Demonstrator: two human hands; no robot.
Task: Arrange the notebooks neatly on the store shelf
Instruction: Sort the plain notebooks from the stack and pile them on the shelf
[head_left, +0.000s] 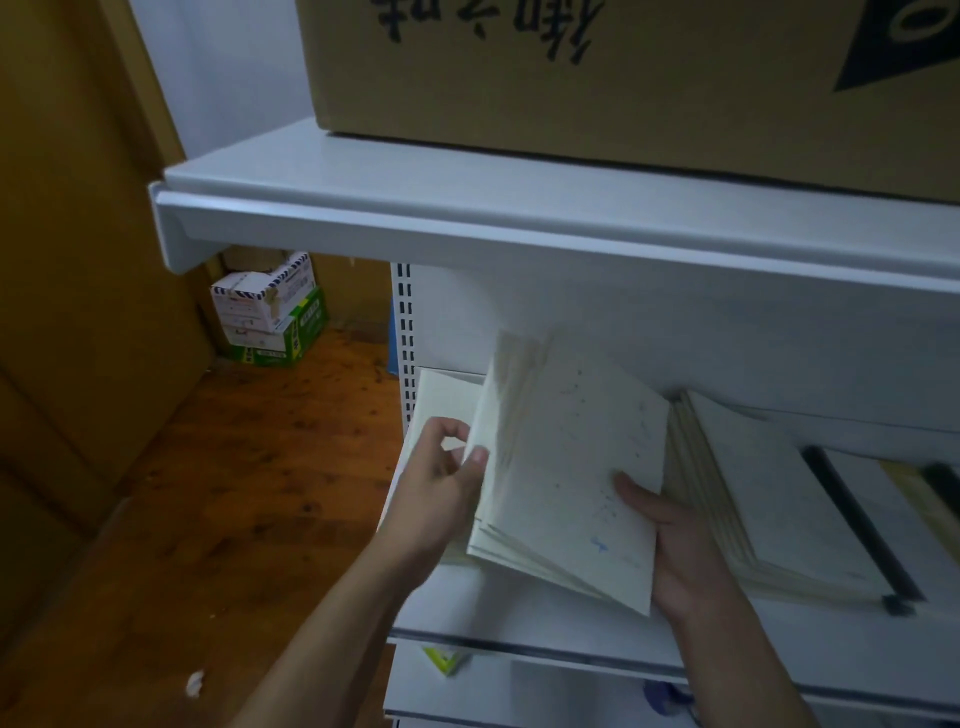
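A stack of pale cream notebooks is tilted up above the white shelf. My left hand grips its left edge, thumb on the front cover. My right hand holds the stack's lower right corner from the side and beneath. Behind the stack, at the shelf's left end, another pale notebook leans. To the right a leaning row of similar notebooks lies against the shelf.
An upper white shelf carries a big cardboard box. Dark-spined books lie at the far right. Small cartons sit on the wooden floor at left, by a brown wall.
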